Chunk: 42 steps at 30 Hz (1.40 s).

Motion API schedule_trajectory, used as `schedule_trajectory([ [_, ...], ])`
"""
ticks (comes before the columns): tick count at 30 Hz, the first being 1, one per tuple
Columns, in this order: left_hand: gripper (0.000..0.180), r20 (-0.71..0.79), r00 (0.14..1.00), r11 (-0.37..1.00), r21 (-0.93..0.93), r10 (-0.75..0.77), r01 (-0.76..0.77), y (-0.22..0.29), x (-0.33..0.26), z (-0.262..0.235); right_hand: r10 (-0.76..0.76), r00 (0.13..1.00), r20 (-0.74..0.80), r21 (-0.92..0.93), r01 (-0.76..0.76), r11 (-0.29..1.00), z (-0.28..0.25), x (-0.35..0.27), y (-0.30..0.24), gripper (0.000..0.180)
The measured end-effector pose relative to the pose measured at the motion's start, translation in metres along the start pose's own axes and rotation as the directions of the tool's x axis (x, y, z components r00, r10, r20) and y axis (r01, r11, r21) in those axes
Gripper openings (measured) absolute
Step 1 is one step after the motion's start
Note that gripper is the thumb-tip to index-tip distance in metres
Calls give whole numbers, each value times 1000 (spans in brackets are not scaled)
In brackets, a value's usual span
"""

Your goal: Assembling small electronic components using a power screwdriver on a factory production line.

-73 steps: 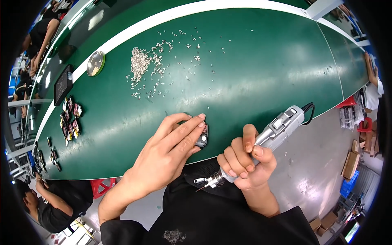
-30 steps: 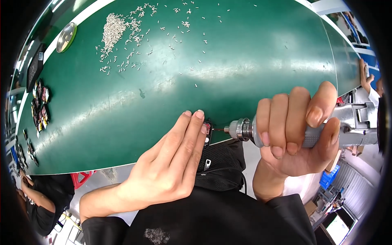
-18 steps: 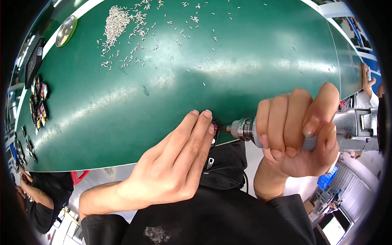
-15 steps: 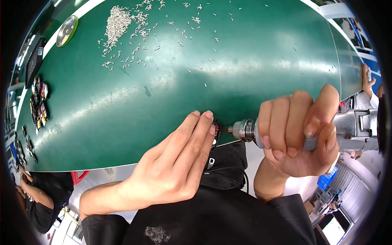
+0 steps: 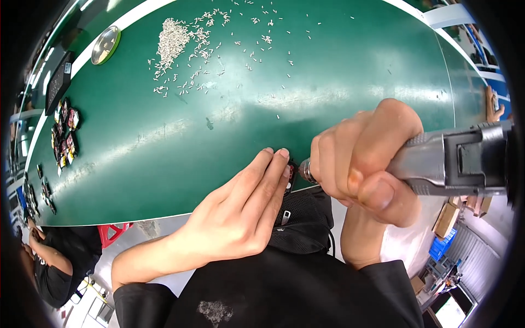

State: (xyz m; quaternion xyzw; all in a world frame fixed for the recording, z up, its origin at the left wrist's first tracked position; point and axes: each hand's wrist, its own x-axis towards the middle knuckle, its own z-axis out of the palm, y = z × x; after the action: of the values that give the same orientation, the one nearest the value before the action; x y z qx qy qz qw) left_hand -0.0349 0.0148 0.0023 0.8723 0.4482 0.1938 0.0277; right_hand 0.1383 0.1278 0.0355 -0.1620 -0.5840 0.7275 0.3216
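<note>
My right hand (image 5: 366,158) is wrapped around a silver-grey power screwdriver (image 5: 454,161), held nearly level with its front end toward the left. Its ribbed collar (image 5: 307,170) is close against a small black-and-red part (image 5: 290,174) at the near edge of the table. The thin bit is out of sight, so I cannot tell exactly where it enters. My left hand (image 5: 238,210) holds that part from the left, fingers straight and pressed together, fingertips on it. Much of the part is hidden behind those fingers.
Small silvery screw-like pieces (image 5: 172,42) lie heaped and scattered across the green table (image 5: 350,71). A shallow green-rimmed dish (image 5: 106,45), a black box (image 5: 58,82) and a cluster of small parts (image 5: 65,131) are at left. A black bag (image 5: 306,218) hangs below the edge. Other people sit at both sides.
My right hand and the screwdriver have moved left, closer to the part. The red bit that showed between them is now hidden. My left hand stays on the part; the view has shifted slightly.
</note>
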Motion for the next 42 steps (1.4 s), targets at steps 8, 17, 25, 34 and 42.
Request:
schedule_trajectory([
  [8,38,7,999,997,66,37,-38,-4,-1,-5,-249,917,313,173,202,964,-10,22,11,16],
  [17,43,-17,976,976,20,-215,215,-2,-71,-31,-522,786,331,639,220,737,-34,19,12,14],
  [25,61,-408,404,294,306,-819,905,-99,-254,-99,-373,925,-73,633,332,699,-41,-16,36,22],
  [34,50,-440,531,507,182,-725,843,-96,-142,-79,-217,932,-292,571,352,742,-21,-34,43,17],
  [42,31,-284,772,787,85,-569,611,-87,-58,-39,-75,918,-389,692,345,634,-18,-40,53,12],
])
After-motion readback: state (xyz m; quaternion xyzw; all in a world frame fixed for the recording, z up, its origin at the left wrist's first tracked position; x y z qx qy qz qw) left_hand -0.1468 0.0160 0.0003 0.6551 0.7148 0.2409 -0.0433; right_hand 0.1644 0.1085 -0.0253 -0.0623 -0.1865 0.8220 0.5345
